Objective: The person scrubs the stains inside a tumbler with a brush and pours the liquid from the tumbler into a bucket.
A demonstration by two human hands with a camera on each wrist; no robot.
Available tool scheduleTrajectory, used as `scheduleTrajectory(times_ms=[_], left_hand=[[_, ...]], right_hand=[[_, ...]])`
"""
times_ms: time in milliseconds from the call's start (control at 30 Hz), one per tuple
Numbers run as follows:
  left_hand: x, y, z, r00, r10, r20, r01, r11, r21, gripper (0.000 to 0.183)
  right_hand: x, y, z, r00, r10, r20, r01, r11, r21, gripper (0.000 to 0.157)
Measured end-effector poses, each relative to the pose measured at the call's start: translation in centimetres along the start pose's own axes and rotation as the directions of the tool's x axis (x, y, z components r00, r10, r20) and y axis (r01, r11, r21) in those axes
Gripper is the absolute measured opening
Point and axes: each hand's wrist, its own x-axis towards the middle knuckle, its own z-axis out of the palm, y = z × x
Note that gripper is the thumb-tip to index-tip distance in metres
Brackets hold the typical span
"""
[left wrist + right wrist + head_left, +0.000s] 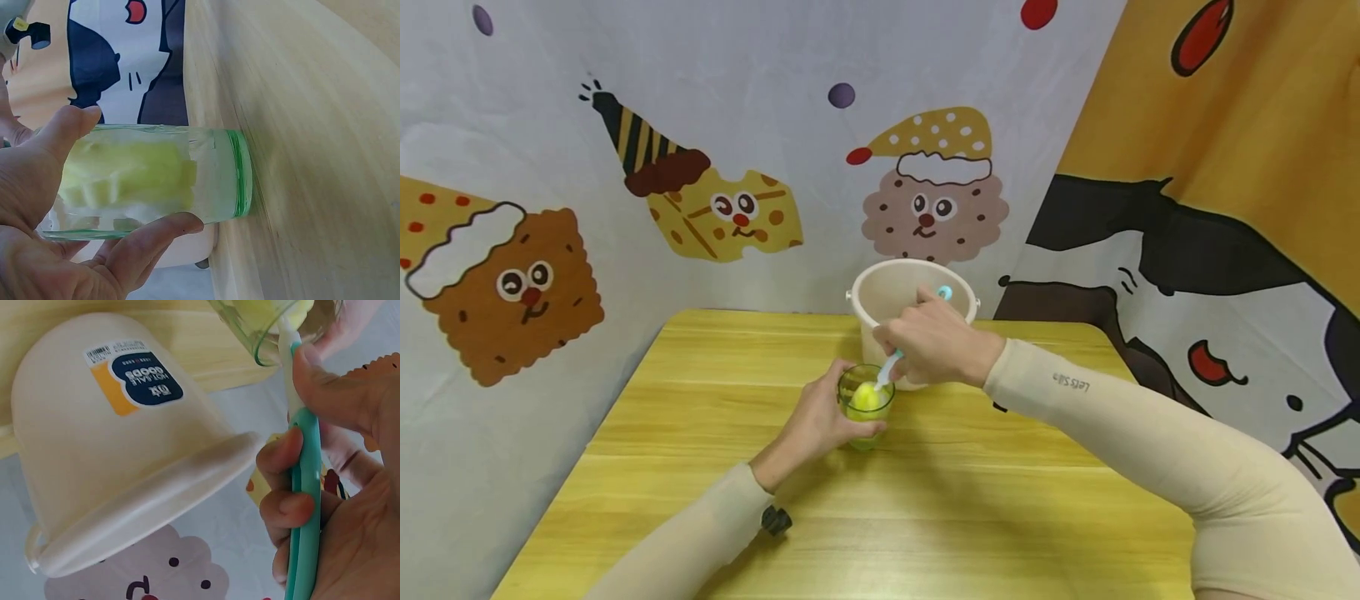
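My left hand (820, 417) grips a clear, green-tinted drinking glass (215, 172), thumb on one side and fingers on the other. Its thick green base is close to the wooden tabletop in the left wrist view. Above the glass, my right hand (940, 337) holds a sponge cup brush by its teal and white handle (306, 469), fingers curled round it. The brush's yellow sponge head (867, 397) sits inside the glass, showing through the wall as a blurred yellow-green mass. From the mouth of the glass, the handle slants up to the right.
Just behind the hands stands a cream plastic bucket (69, 431) with a label on its side, near the table's back edge. The wood-grain table (1000, 517) extends around the hands. Printed cartoon cloth (775, 50) hangs behind it and on the right.
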Motion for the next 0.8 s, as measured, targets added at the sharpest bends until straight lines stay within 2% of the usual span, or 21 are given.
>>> scheduleTrajectory(times_ms=[267, 467, 600, 800], left_hand=[[-0.1, 0.0, 0.0, 1.0, -0.01, 0.001, 0.01, 1.0, 0.0, 0.092], [-0.1, 0.2, -0.2, 1.0, -0.01, 0.002, 0.01, 1.0, -0.006, 0.091], [-0.1, 0.3, -0.2, 1.0, -0.009, 0.0, 0.009, 1.0, -0.01, 0.09], [0.0, 0.1, 0.0, 1.0, -0.005, -0.002, 0.005, 1.0, 0.0, 0.088]], right_hand=[[-0.9, -0.5, 0.6, 0.993, 0.082, -0.087, -0.082, 0.997, 0.008, 0.036], [-1.6, -1.3, 0.8, 0.982, 0.105, -0.155, -0.123, 0.986, -0.111, 0.037], [-1.9, -2.2, 0.7, 0.98, 0.063, -0.187, -0.115, 0.953, -0.282, 0.043], [-2.1, -3.5, 0.7, 0.976, -0.039, -0.213, -0.072, 0.869, -0.489, 0.044]])
